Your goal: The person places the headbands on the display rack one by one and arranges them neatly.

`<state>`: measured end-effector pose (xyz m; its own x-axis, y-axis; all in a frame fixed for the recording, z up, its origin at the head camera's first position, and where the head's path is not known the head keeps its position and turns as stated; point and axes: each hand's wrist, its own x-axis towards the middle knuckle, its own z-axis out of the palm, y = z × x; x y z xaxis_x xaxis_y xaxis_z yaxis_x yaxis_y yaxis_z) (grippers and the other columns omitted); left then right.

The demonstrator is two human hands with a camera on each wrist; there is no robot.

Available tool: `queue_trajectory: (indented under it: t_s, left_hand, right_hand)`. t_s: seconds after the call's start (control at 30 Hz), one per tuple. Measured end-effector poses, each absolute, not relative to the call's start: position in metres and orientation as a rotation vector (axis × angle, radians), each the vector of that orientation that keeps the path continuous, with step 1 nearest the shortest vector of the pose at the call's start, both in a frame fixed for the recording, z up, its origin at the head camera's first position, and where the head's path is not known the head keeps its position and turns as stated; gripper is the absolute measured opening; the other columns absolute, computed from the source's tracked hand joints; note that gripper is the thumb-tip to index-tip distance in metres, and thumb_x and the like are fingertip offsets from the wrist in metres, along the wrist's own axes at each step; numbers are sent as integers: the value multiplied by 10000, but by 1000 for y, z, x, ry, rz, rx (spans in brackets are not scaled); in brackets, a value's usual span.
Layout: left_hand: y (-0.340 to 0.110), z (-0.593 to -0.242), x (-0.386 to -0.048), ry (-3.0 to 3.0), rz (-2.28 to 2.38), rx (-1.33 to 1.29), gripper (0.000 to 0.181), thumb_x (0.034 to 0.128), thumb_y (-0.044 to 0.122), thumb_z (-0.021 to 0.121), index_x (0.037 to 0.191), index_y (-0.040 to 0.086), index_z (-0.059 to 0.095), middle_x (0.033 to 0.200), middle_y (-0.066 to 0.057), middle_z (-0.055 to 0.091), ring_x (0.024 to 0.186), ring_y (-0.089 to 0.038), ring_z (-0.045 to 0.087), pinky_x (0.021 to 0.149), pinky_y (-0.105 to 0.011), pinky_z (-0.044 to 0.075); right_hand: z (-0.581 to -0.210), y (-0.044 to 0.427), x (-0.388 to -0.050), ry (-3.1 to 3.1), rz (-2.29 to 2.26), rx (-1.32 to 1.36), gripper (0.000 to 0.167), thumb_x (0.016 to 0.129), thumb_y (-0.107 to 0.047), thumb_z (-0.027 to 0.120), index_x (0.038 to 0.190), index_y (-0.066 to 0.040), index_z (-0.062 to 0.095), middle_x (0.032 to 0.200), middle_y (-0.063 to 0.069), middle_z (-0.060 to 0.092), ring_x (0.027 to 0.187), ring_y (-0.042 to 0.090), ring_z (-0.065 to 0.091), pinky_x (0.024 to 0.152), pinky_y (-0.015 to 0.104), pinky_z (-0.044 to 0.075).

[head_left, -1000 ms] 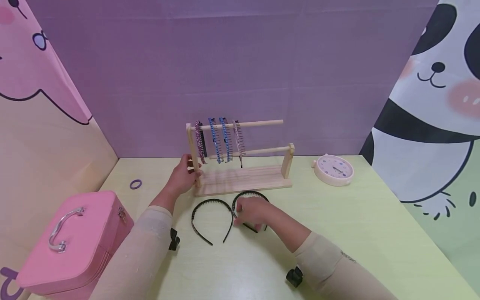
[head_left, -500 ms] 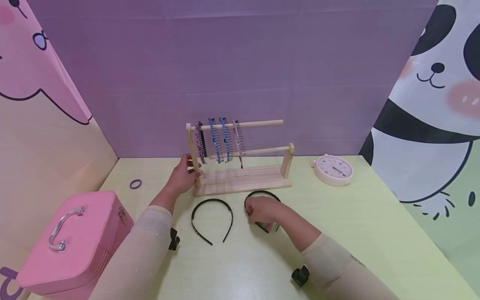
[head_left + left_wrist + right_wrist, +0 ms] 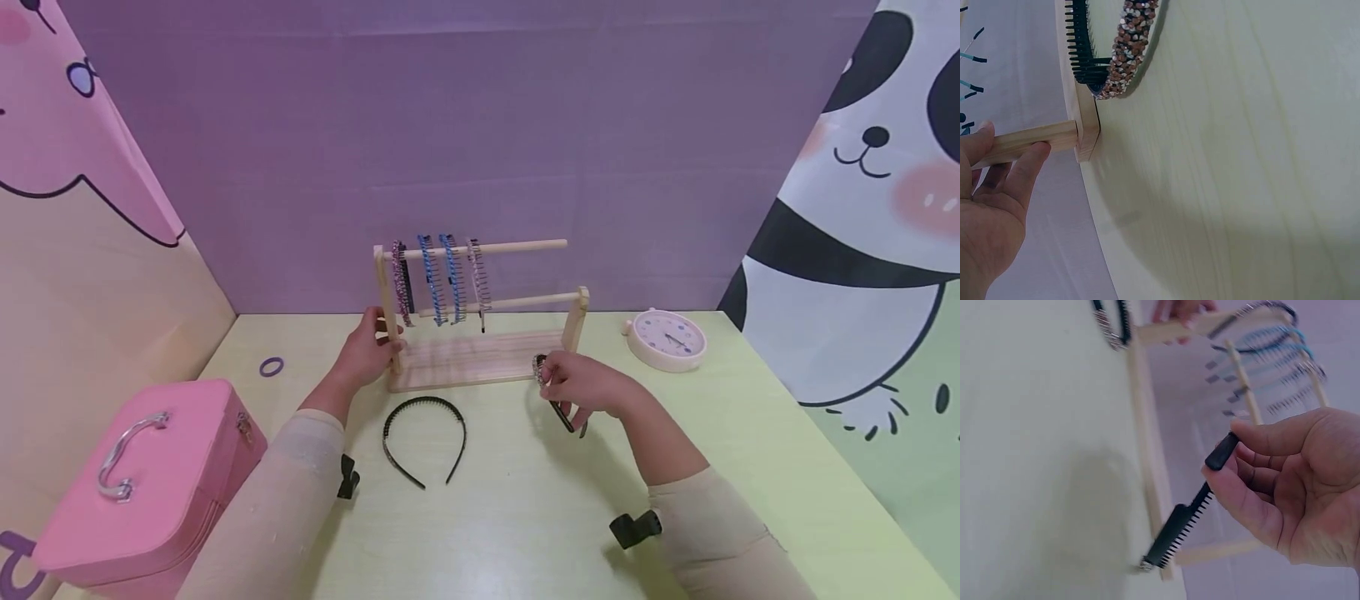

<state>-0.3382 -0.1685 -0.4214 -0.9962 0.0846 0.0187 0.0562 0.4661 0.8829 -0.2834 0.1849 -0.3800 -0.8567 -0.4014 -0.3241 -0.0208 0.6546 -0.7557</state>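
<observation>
My left hand [image 3: 363, 357] grips the left upright [image 3: 386, 302] of the wooden rack; in the left wrist view the fingers and thumb of that hand [image 3: 1004, 181] lie round the wood. My right hand [image 3: 588, 385] pinches a dark toothed headband [image 3: 558, 412] with a sparkly edge, in front of the rack's right end. The right wrist view shows thumb and fingers of this hand [image 3: 1297, 481] on the headband [image 3: 1175, 528]. Several headbands, pink, black and blue [image 3: 432, 283], hang on the rack's upper rod. Another black headband [image 3: 425, 400] lies on the table before the rack.
A pink case [image 3: 142, 483] with a silver handle stands at the left. Behind it lies a purple ring [image 3: 272, 367]. Right of the rack sits a pink clock [image 3: 666, 340]. A purple cloth [image 3: 480, 125] hangs behind the table.
My right hand has lifted its headband from beside the other one on the table and moved it right, turning it edge-on. My left hand has stayed on the rack.
</observation>
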Motion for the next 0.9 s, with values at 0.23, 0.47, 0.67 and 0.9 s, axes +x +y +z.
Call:
queue_trajectory:
  t_s: [0.23,0.47,0.67,0.9]
  left_hand:
    - [-169,-422,-340,2671,1594,123,497,1000,87,557,1415,150,290,1344,-134,513,1293,-330,532,946,-496,530]
    - [-169,-422,-341,2662,1595,118,505,998,94,564,1417,159,291,1349,-140,509,1298,-335,526,953,-507,524]
    - [-169,-422,-340,2672,1587,115,498,995,102,572,1406,160,297,1345,-137,514,1303,-334,524,946,-509,528]
    - [-169,-422,-340,2673,1585,134,485,997,95,566,1397,148,297,1375,-165,500,1304,-336,522,948,-501,528]
  right_hand:
    - [-361,217,-286,2389,-1224,-279,280,979,-128,546,1178,29,428,969,183,585,744,246,586,620,448,602]
    - [-344,238,-287,2459,-1244,-187,317,996,-174,548,1213,31,441,916,156,602,772,245,613,679,430,610]
    - [-336,244,-287,2520,-1314,-167,330,996,-145,550,1220,50,408,956,173,604,788,255,634,701,441,610]
    - [-331,245,-289,2627,-1428,-186,311,990,-91,552,1208,46,379,1080,235,537,917,321,596,776,471,598]
